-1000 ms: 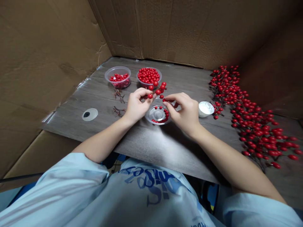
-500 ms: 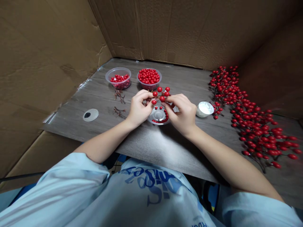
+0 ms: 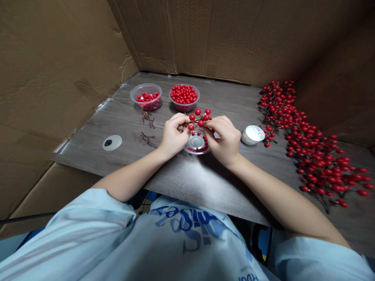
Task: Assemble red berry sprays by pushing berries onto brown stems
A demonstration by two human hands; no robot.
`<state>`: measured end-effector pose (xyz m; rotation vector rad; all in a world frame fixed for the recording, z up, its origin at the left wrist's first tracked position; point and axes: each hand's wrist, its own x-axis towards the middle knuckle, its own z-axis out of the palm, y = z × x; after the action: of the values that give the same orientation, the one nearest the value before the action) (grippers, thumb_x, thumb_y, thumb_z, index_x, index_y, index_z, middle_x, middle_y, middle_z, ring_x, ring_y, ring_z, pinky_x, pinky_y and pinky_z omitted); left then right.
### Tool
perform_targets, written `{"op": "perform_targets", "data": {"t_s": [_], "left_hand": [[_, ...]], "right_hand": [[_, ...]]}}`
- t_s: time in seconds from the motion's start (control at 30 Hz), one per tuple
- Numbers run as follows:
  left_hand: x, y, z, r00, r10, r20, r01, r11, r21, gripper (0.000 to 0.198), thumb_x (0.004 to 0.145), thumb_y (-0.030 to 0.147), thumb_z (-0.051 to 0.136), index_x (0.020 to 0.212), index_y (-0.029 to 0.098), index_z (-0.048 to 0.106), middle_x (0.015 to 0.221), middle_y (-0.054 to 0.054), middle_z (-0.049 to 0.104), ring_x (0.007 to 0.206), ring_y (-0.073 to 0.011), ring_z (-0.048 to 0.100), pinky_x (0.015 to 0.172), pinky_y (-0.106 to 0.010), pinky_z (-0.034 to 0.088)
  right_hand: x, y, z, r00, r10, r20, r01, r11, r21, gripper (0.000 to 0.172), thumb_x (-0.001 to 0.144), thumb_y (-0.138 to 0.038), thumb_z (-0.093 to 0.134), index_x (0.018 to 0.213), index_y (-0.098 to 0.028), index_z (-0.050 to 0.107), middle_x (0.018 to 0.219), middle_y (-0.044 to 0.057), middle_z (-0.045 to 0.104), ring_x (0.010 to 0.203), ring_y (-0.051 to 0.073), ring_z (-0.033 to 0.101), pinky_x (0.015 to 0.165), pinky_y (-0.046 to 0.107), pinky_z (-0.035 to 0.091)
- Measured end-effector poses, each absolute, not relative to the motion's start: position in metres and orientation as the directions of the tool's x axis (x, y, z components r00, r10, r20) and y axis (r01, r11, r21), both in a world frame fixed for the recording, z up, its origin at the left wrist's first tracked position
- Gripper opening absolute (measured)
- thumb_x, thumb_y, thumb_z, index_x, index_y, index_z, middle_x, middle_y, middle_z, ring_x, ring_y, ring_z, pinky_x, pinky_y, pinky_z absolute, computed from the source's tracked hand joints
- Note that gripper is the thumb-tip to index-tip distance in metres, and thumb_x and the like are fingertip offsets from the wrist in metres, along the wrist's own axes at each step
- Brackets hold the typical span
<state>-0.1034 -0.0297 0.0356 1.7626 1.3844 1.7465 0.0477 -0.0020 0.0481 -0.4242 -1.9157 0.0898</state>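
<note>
Compared with the frame one second ago, we are holding our right hand farther left, bringing it up against the berry sprig, which is now sitting slightly lower. We are pinching the sprig's stem between the thumb and fingers of our left hand. We are closing the right thumb and forefinger on the sprig at its lower berry; we are not able to tell whether a loose berry is also between those fingertips. We are keeping the sprig raised above the clear shallow dish, in which small red berries are lying along the rim. Beyond our hands, the left tub is holding a part fill of red berries with some white among them, and the right tub is holding red berries heaped near its rim. To the right, a cup is containing a white substance, with a small berry cluster lying just beside it. At the right side, a large berry bunch is covering the table. On the left, brown bare twigs and a white disc bearing a dark spot are lying flat. Our hands and the sprig are partly hiding the dish.
</note>
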Motion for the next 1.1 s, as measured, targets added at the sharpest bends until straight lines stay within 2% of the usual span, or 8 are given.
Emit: {"op": "perform_targets", "data": {"t_s": [0.27, 0.47, 0.57, 0.7, 0.93, 1.1], "left_hand": [[-0.105, -0.026, 0.037, -0.184, 0.767, 0.615, 0.411, -0.509, 0.757, 0.017, 0.074, 0.029, 0.067, 0.068, 0.013, 0.063, 0.070, -0.003, 0.059, 0.063, -0.0077, 0.051, 0.057, -0.019, 0.040], [-0.102, -0.021, 0.045, -0.100, 0.746, 0.659, 0.475, -0.546, 0.690, 0.010, 0.074, 0.024, 0.064, 0.073, 0.015, 0.067, 0.071, -0.003, 0.061, 0.068, -0.0095, 0.054, 0.063, -0.021, 0.042], [-0.095, -0.021, 0.053, 0.016, 0.793, 0.609, 0.510, -0.531, 0.677, 0.010, 0.075, 0.023, 0.062, 0.074, 0.015, 0.068, 0.070, -0.003, 0.059, 0.066, -0.0094, 0.052, 0.061, -0.021, 0.042], [-0.082, -0.016, 0.066, 0.170, 0.845, 0.507, 0.497, -0.518, 0.697, 0.012, 0.075, 0.024, 0.062, 0.077, 0.015, 0.070, 0.073, -0.003, 0.061, 0.065, -0.0092, 0.053, 0.061, -0.021, 0.042], [-0.050, 0.001, 0.084, 0.390, 0.872, 0.297, 0.430, -0.457, 0.778, 0.016, 0.075, 0.026, 0.063, 0.080, 0.012, 0.070, 0.079, -0.005, 0.066, 0.071, -0.0112, 0.057, 0.065, -0.022, 0.042], [-0.021, 0.008, 0.090, 0.437, 0.828, 0.352, 0.453, -0.540, 0.709, 0.013, 0.076, 0.022, 0.063, 0.079, 0.013, 0.071, 0.075, -0.004, 0.066, 0.066, -0.0091, 0.055, 0.062, -0.021, 0.041]], "right_hand": [[0.054, -0.002, 0.055, -0.339, 0.363, 0.868, 0.253, 0.924, -0.288, 0.005, 0.081, -0.015, 0.060, 0.083, -0.016, 0.064, 0.080, 0.005, 0.069, 0.072, 0.014, 0.061, 0.072, 0.030, 0.049], [0.079, -0.010, 0.077, -0.234, 0.588, 0.774, 0.365, 0.791, -0.491, 0.011, 0.082, -0.022, 0.060, 0.086, -0.015, 0.067, 0.082, 0.006, 0.069, 0.068, 0.014, 0.060, 0.060, 0.026, 0.048], [0.094, -0.013, 0.088, -0.282, 0.661, 0.695, 0.385, 0.742, -0.549, 0.012, 0.081, -0.023, 0.060, 0.084, -0.016, 0.069, 0.083, 0.006, 0.069, 0.072, 0.015, 0.062, 0.056, 0.025, 0.048], [0.118, -0.015, 0.095, -0.332, 0.702, 0.630, 0.450, 0.705, -0.548, 0.011, 0.080, -0.024, 0.062, 0.079, -0.017, 0.070, 0.079, 0.005, 0.070, 0.066, 0.015, 0.062, 0.054, 0.025, 0.047], [0.165, -0.021, 0.095, -0.289, 0.735, 0.614, 0.515, 0.660, -0.548, 0.008, 0.078, -0.024, 0.064, 0.078, -0.019, 0.070, 0.077, 0.004, 0.069, 0.064, 0.014, 0.061, 0.054, 0.025, 0.048], [0.185, -0.028, 0.094, -0.167, 0.792, 0.587, 0.526, 0.575, -0.627, 0.012, 0.075, -0.028, 0.067, 0.080, -0.018, 0.071, 0.079, 0.005, 0.070, 0.066, 0.016, 0.063, 0.057, 0.026, 0.050]]}}
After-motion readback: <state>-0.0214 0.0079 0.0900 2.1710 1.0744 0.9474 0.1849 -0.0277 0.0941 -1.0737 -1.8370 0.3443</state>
